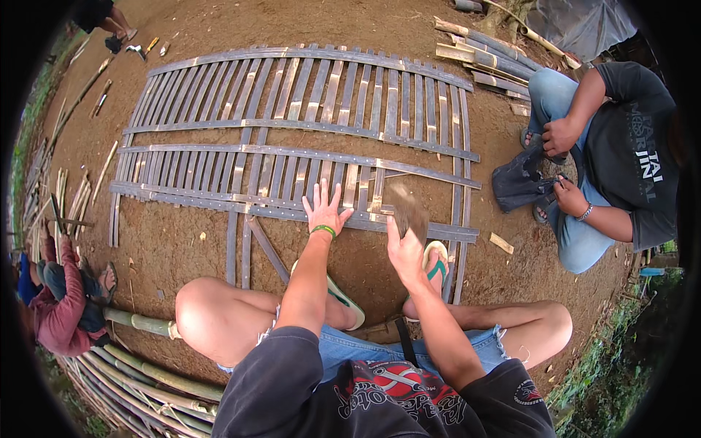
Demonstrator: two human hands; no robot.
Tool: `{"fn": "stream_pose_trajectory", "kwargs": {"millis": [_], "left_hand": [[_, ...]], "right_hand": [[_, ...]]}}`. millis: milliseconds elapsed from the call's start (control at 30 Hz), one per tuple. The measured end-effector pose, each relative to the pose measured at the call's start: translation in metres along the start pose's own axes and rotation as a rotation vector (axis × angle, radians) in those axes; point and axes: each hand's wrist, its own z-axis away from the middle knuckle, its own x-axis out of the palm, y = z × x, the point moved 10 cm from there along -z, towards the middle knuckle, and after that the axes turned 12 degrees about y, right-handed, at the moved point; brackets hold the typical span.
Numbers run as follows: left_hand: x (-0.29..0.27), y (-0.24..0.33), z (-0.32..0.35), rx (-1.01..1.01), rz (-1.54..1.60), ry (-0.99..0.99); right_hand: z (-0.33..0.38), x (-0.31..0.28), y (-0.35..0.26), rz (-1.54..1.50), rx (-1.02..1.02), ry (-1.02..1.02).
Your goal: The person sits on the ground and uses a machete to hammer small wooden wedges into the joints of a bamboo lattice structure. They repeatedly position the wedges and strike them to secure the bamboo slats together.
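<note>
A long panel of dark bamboo slats (193,194) lies on the ground before me, its upright strips fixed across horizontal rails. My left hand (325,211) rests on the lower rail with fingers spread, a green band on its wrist. To its right, my right hand (406,252) is closed round a brownish-grey tool (409,212). Motion smears that tool over the lower rail, so its kind cannot be made out. Beyond lies a second, wider bamboo slat panel (255,123).
A person (621,146) squats at the right, holding dark cloth (518,179). Another person (62,314) sits at the far left. Bamboo poles (161,376) lie at lower left, with split bamboo (485,55) at upper right. Several tools (142,50) lie at upper left.
</note>
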Motion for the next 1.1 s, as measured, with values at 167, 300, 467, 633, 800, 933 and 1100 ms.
{"fn": "stream_pose_trajectory", "kwargs": {"millis": [167,300,467,633,800,933,1100], "left_hand": [[-0.005,0.021,-0.011,0.044,0.041,0.021],[-0.002,-0.01,0.0,-0.006,-0.016,-0.007],[-0.003,0.019,-0.007,0.019,0.021,-0.035],[-0.001,-0.001,-0.002,-0.001,-0.017,-0.05],[-0.001,0.018,-0.004,0.004,0.017,-0.076],[0.0,-0.001,0.0,-0.001,0.014,-0.055],[0.001,0.023,-0.006,0.025,0.055,-0.048]], "right_hand": [[0.017,0.021,0.1,0.48,0.328,-0.372],[-0.014,0.007,0.003,0.054,0.257,-0.15],[0.017,0.015,0.103,0.378,0.238,-0.187],[-0.003,-0.005,0.037,-0.009,0.2,0.029],[0.028,0.034,0.102,0.463,0.333,-0.294],[0.03,0.033,0.06,0.159,0.196,-0.142],[0.062,0.033,0.124,0.474,0.384,-0.362]]}}
